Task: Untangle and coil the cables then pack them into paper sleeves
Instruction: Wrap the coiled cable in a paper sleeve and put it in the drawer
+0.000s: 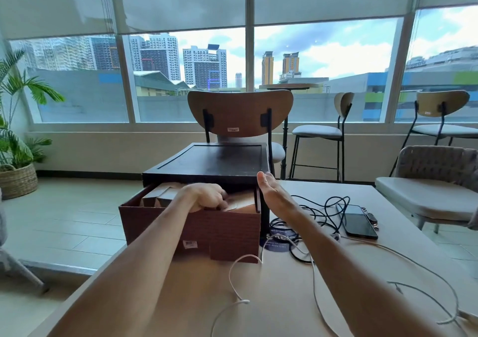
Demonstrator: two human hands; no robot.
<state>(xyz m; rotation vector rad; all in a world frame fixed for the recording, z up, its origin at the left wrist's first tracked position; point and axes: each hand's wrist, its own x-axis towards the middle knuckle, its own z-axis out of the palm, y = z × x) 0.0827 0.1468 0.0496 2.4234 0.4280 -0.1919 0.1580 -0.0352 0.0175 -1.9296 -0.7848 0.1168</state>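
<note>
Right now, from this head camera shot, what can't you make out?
Head view only:
Left hand: fingers curled down among the paper sleeves in the drawer; whether they grip one is hidden.
Black cables: partly behind the right hand and forearm.
White cable: runs off the bottom edge.
Label on the drawer front: too small to read.

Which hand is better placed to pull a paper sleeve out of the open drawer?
Left. The left hand is inside the drawer, fingers curled on the paper sleeves; the right hand is open outside it, nearer the black cables.
</note>
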